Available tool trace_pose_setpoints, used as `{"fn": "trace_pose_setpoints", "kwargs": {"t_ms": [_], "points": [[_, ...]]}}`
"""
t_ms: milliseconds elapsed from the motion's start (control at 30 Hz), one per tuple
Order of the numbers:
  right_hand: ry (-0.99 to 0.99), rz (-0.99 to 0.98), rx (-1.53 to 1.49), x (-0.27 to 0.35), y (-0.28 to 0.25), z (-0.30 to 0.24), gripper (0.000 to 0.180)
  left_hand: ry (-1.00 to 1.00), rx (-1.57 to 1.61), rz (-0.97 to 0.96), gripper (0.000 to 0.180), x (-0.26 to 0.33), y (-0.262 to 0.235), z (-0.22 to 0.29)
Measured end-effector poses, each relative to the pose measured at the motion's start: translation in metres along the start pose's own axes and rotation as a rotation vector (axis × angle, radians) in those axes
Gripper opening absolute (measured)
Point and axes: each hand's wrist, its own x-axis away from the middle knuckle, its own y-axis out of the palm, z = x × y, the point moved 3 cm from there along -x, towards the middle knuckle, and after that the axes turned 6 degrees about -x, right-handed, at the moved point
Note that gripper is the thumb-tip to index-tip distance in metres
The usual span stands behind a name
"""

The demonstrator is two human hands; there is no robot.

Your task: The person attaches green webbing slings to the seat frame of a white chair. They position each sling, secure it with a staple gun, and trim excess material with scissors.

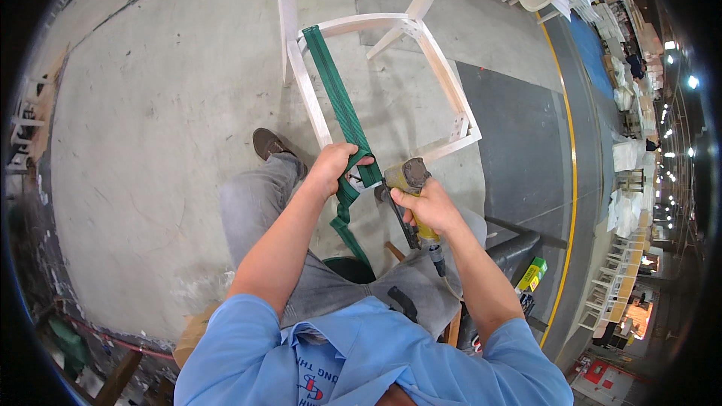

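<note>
Concrete floor (150, 120), scuffed grey, bears a whitish chair frame (306, 90); rightward runs a yellow line (573, 180) (pale chairs (605, 293) stand beyond). The left hand (333, 168) pinches green webbing (335, 90) spanning the frame's seat; the right hand (434, 207) wraps around a pneumatic stapler (411, 177) beside it.

A furniture workshop, apparently within a large factory hall. Evidence includes the worn concrete floor (150, 105), the yellow line (572, 180) running along it, and a pale wooden chair (442, 71) whose seat is an open frame. A nail gun (426, 227) is a typical workshop tool. Toward the right edge stand rows of pale chairs (611, 274), with ceiling lights (693, 82) beyond.
</note>
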Motion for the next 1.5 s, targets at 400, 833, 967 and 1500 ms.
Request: {"fn": "trace_pose_setpoints", "kwargs": {"t_ms": [400, 833, 967, 1500], "points": [[0.051, -0.008, 0.109, -0.007, 0.014, -0.008, 0.035, -0.033, 0.024, -0.024, 0.031, 0.003, -0.003, 0.008], [0.054, -0.008, 0.102, -0.004, 0.029, -0.003, 0.035, -0.011, 0.113, -0.090, 0.029, -0.002, -0.008, 0.001], [-0.046, -0.024, -0.028, 0.020, 0.008, -0.010, 0.037, 0.028, 0.177, -0.128, 0.032, 0.002, -0.014, -0.001], [0.086, 0.860, -0.826, 0.303, -0.246, 0.257, 0.044, -0.072, 0.490, 0.080, 0.052, 0.007, 0.073, -0.133]]}}
